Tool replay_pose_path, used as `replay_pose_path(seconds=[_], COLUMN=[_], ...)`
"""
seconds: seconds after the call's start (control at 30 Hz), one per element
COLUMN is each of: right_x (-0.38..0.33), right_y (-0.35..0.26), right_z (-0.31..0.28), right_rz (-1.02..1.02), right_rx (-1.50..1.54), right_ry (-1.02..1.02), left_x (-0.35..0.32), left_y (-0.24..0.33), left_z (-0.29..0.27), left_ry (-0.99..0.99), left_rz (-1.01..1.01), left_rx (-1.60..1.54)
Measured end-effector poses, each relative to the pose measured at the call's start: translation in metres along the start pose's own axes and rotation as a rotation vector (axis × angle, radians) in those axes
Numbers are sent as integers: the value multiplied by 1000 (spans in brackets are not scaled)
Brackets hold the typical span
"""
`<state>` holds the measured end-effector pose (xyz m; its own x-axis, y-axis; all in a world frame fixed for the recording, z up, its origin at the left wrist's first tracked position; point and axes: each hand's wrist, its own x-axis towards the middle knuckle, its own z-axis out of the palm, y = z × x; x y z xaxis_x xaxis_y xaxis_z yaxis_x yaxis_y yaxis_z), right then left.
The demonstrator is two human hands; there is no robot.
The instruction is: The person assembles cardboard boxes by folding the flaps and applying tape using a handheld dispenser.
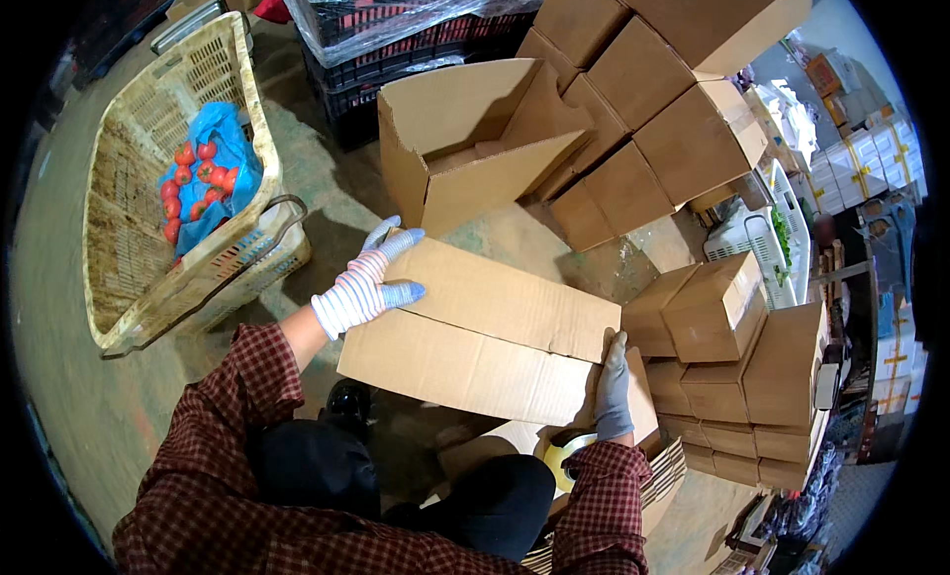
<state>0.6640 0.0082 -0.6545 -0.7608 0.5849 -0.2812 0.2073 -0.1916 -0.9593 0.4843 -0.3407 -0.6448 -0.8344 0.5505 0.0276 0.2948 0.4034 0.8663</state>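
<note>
A brown cardboard box (475, 342) is held between my two gloved hands above my knees, its long flaps meeting in a seam along the middle. My left hand (362, 286), in a striped white and blue glove, grips the box's left end with the thumb on top. At the opposite end, my right hand (615, 389) in a grey glove presses against the short side, fingers pointing up. Just below that hand, partly covered by the box and my sleeve, is a roll of yellowish tape (564, 458). Flat cardboard (661, 491) lies beside my right forearm.
An open carton (465, 140) stands ahead. To the left, a dirty cream plastic crate (259, 140) holds tomatoes (203, 177) on blue plastic. Closed cartons are stacked far right (653, 110) and near right (742, 377). Wrapped black crates (346, 85) stand at the back.
</note>
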Motion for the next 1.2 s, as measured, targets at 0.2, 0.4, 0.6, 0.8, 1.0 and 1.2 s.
replay_pose_path(seconds=[0.2,0.4,0.6,0.8,1.0,1.2], right_x=[-1,1,-26,-153,-183,-120], right_y=[10,2,8,100,141,126], right_z=[3,2,-23,-109,-108,-82], right_rz=[-22,-152,-328,208,-100,367], right_rx=[-168,-673,-522,-1198,-1592,-1223], right_ry=[-23,-20,80,371,538,586], left_x=[-15,1,28,29,37,44], left_y=[9,54,73,70,65,66], left_z=[-6,-5,16,14,12,7], left_ry=[27,-126,-318,-340,-342,-397], left_rz=[-33,259,365,363,381,386], left_rx=[87,1004,879,883,903,882])
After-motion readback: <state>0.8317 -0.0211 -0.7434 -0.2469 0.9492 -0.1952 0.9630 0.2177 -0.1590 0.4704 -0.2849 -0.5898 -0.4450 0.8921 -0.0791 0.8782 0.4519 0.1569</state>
